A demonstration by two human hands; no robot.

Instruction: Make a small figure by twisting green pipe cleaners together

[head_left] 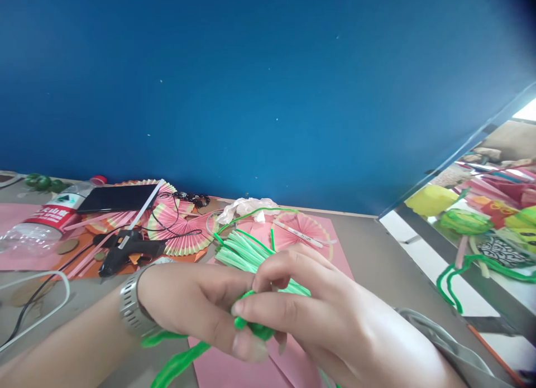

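Head view: both hands grasp a green stem (pixel 262 332) above the pink sheet (pixel 230 371).
Right hand (pixel 314 298) pinches the stem between thumb and bent forefinger; left hand (pixel 196 298) curls about its coiled part, contact partly hidden. Green lengths (pixel 178 367) trail below the left hand; any join to the coil is concealed. A pale bundle (pixel 243 251) lies just beyond. Assessed: stem light, fuzzy, bendable, unlikely to slip or break, but could kink; best held by fingertip pinch close to the coil.
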